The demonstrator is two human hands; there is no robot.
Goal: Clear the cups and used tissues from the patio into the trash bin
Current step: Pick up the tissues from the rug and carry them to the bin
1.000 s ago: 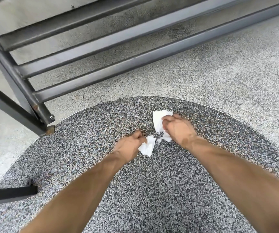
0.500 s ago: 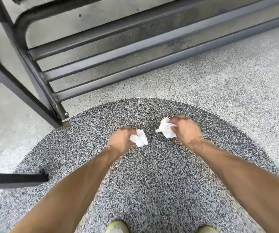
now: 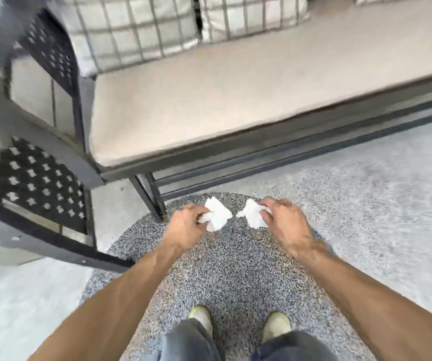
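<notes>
Head view, looking down. At centre frame, the left hand grips a crumpled white tissue, fingers curled round it; just right of it, the right hand pinches a second crumpled tissue between curled fingers and thumb. The two tissues are near each other but apart, both held off the ground above a dark speckled round patch of paving. Paler speckled paving surrounds it. Across the upper frame stands a metal-framed bench with a beige seat cushion and checked back cushions; one bench leg meets the ground just left of the left hand. At left, a dark perforated metal panel of a second piece of furniture, blurred. At bottom centre, two pale shoes and grey trouser legs.
</notes>
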